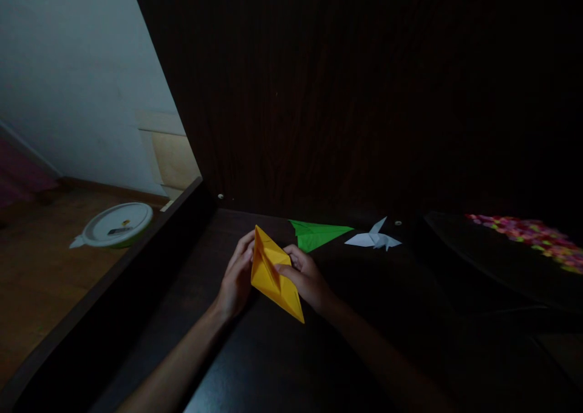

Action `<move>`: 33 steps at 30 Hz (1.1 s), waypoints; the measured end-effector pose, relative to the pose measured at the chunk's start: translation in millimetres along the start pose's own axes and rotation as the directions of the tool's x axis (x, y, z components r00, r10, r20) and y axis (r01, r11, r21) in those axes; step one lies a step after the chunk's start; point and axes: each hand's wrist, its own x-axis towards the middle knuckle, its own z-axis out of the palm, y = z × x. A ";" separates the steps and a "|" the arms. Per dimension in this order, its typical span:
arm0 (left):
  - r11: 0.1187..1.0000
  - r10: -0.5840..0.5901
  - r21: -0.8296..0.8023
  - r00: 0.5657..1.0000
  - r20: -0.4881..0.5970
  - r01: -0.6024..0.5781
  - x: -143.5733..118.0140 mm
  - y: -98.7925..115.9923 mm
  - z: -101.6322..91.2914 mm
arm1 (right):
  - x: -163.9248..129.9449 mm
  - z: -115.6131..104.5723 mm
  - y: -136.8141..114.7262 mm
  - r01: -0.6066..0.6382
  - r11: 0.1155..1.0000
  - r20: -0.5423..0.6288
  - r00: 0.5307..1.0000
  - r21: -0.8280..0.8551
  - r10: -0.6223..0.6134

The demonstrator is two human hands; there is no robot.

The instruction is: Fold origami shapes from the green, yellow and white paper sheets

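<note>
A yellow paper boat, folded with pointed ends, is held up above the dark tabletop between both hands. My left hand grips it along its left edge, the fingers partly hidden behind the paper. With its thumb pressed on the front of the folds, my right hand pinches the right side. Behind the right hand lies a green paper plane against the back board. To its right rests a white folded paper bird with its wings spread.
A dark wooden board rises behind the tabletop, and a raised side rail runs along the left. On the floor beyond stands a round lidded container. Colourful small pieces lie on a dark surface at right.
</note>
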 end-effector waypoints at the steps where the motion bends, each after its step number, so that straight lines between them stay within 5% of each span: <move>1: 1.000 -0.005 0.008 1.000 0.023 0.005 -1.0 -2.3 -1.7 | 1.8 -1.5 0.3 0.015 1.000 -0.031 0.999 -0.018 -0.015; 7: 0.975 -0.044 0.215 0.999 -0.028 0.049 1.2 -19.0 -11.7 | 3.6 -7.8 -4.0 0.056 0.994 -0.130 0.989 -0.090 -0.067; 21: 0.979 -0.078 0.187 0.996 -0.032 0.083 4.1 -17.4 -14.4 | 3.8 -8.2 -14.9 -0.174 0.982 -0.065 0.982 0.074 0.178; 33: 0.952 -0.048 0.301 0.999 -0.009 0.049 2.0 -11.1 -7.6 | 5.9 -14.7 -11.2 0.005 0.990 -0.166 0.986 -0.143 -0.029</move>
